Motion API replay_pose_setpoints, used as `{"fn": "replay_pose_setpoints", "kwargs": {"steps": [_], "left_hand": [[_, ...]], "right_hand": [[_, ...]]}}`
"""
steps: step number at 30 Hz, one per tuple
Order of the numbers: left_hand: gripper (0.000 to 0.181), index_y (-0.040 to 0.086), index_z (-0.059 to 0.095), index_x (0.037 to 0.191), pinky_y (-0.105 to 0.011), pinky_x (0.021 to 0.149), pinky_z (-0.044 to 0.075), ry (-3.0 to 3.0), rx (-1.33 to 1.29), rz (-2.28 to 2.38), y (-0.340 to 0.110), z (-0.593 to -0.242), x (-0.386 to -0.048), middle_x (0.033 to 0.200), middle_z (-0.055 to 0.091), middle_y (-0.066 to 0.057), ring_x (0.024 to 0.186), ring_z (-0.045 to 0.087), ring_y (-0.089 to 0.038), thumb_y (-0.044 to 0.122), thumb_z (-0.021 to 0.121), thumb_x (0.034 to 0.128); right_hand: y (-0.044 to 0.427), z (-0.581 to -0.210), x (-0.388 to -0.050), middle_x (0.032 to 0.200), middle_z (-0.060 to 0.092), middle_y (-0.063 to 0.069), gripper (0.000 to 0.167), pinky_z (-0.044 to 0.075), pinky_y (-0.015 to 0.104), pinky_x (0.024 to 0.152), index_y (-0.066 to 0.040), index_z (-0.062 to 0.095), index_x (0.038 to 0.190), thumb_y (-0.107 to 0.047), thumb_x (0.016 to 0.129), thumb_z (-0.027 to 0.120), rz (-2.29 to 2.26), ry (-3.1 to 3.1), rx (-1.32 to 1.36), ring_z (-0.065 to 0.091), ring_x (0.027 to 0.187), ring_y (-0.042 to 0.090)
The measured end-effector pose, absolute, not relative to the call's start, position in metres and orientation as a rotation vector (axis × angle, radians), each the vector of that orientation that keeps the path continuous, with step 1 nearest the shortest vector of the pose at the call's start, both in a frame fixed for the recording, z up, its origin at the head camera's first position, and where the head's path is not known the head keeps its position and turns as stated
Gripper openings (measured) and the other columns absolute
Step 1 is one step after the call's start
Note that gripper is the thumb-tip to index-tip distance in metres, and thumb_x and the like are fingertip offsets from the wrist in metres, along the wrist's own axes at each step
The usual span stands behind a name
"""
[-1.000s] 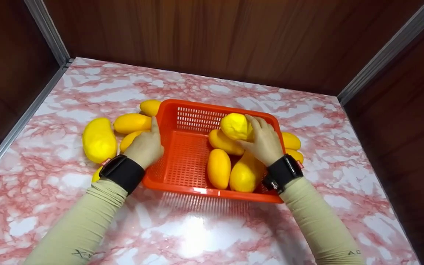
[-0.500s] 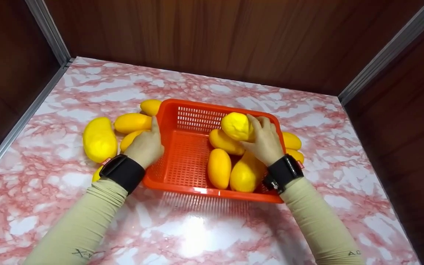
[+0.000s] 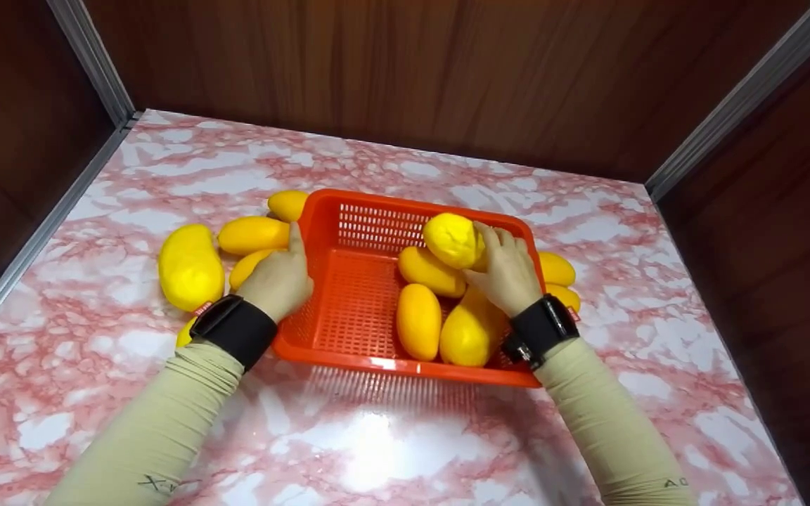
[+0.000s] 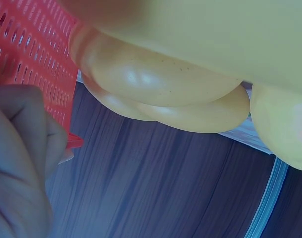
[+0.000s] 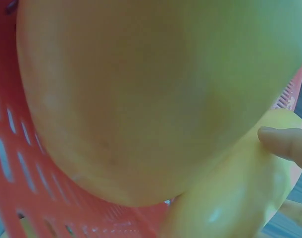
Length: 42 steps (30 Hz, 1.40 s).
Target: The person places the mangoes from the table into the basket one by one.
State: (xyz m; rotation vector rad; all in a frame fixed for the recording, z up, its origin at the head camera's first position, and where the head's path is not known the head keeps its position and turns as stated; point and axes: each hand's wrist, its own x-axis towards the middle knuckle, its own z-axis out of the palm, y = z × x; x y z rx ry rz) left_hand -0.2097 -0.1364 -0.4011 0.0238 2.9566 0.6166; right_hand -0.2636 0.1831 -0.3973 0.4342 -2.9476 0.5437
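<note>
A red plastic basket [image 3: 359, 302] with slotted walls stands mid-table in the head view. My left hand [image 3: 278, 281] grips its left rim, index finger lying along the edge; in the left wrist view the curled fingers [image 4: 27, 124] meet the basket wall [image 4: 37, 64]. Inside the basket's right half my right hand [image 3: 510, 270] holds a bright yellow, lumpy-ended mango [image 3: 451, 240] between thumb and fingers. It sits above an orange-yellow mango [image 3: 432, 273]. Nearer the front lie another mango [image 3: 419, 323] and a larger one [image 3: 468, 334], the latter partly hidden by my right wrist.
Left of the basket are several mangoes, among them a big yellow one [image 3: 190, 267] and an orange one [image 3: 254, 235]. Two more mangoes [image 3: 556, 269] lie against its right side. Dark wood panels [image 3: 405, 77] enclose the marbled table [image 3: 391, 450].
The yellow mango in my right hand has turned and shifted very slightly, with small finger movements. My left hand and the basket stay where they were.
</note>
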Motion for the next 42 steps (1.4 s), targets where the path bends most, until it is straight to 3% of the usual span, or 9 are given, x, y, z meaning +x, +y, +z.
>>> {"fn": "replay_pose_setpoints", "kwargs": {"steps": [22, 35, 42], "left_hand": [[0.081, -0.011, 0.000, 0.154, -0.034, 0.055, 0.042, 2.949, 0.003, 0.633, -0.136, -0.400, -0.210, 0.065, 0.053, -0.007, 0.059, 0.057, -0.024, 0.010, 0.049, 0.0921], [0.081, -0.010, -0.002, 0.154, -0.034, 0.052, 0.041, 2.947, -0.002, 0.648, -0.136, -0.401, -0.208, 0.067, 0.052, -0.009, 0.057, 0.054, -0.025, 0.007, 0.046, 0.0908], [0.083, -0.009, -0.003, 0.154, -0.033, 0.050, 0.040, 2.944, -0.003, 0.645, -0.137, -0.401, -0.208, 0.066, 0.051, -0.009, 0.055, 0.053, -0.024, 0.007, 0.047, 0.0898]], "right_hand": [[0.184, -0.389, -0.261, 0.141, 0.046, 0.024, 0.071, 0.039, 0.055, 0.105, -0.005, 0.048, 0.144, -0.028, 0.084, 0.077, 0.624, -2.950, 0.445, 0.042, 0.127, 0.046], [0.201, -0.367, -0.270, 0.148, 0.043, 0.022, 0.066, 0.029, 0.051, 0.116, -0.005, 0.046, 0.146, -0.028, 0.090, 0.072, 1.049, -3.026, 0.366, 0.040, 0.137, 0.037], [0.214, -0.346, -0.268, 0.149, 0.044, 0.019, 0.068, 0.043, 0.049, 0.105, -0.007, 0.042, 0.149, -0.028, 0.091, 0.070, 1.260, -3.007, 0.266, 0.046, 0.131, 0.038]]}}
